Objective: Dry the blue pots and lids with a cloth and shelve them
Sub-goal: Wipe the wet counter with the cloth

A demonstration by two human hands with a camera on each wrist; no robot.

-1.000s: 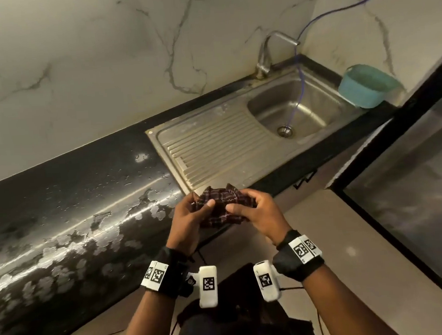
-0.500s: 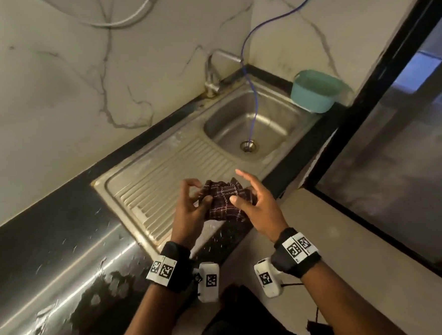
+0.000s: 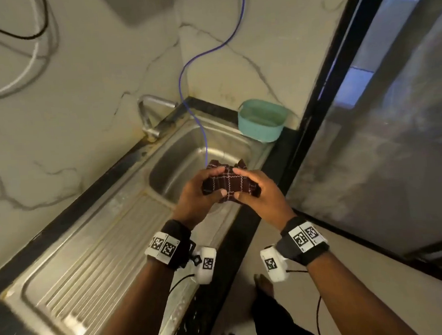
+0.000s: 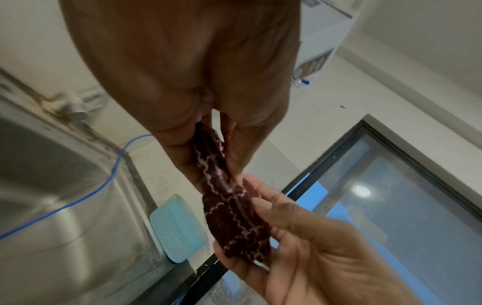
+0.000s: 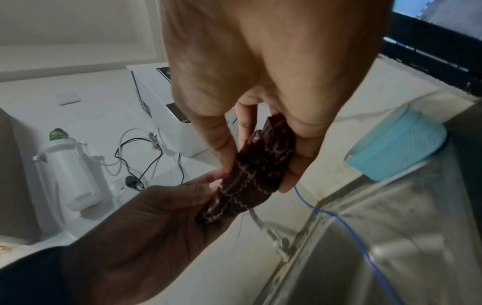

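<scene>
A dark maroon checked cloth (image 3: pixel 226 184) is bunched between both hands above the near edge of the sink basin (image 3: pixel 178 170). My left hand (image 3: pixel 203 188) grips its left side, thumb on top. My right hand (image 3: pixel 247 187) pinches the right side. The left wrist view shows the cloth (image 4: pixel 229 208) held between the left fingers and the right hand (image 4: pixel 292 227). In the right wrist view the cloth (image 5: pixel 250 179) runs from the right fingers to the left hand (image 5: pixel 182 202). No blue pot or lid is in view.
A steel sink with a ribbed drainboard (image 3: pixel 86 276) sits in a black counter. A tap (image 3: pixel 148 115) and a blue hose (image 3: pixel 191 91) stand at the back. A teal basket (image 3: pixel 261 120) sits in the corner. A dark glass door (image 3: pixel 384 129) is on the right.
The view has swung right, from the wet counter to the sink basin. Both hands have carried the cloth over the basin, and the right hand's fingers have closed onto it again.
</scene>
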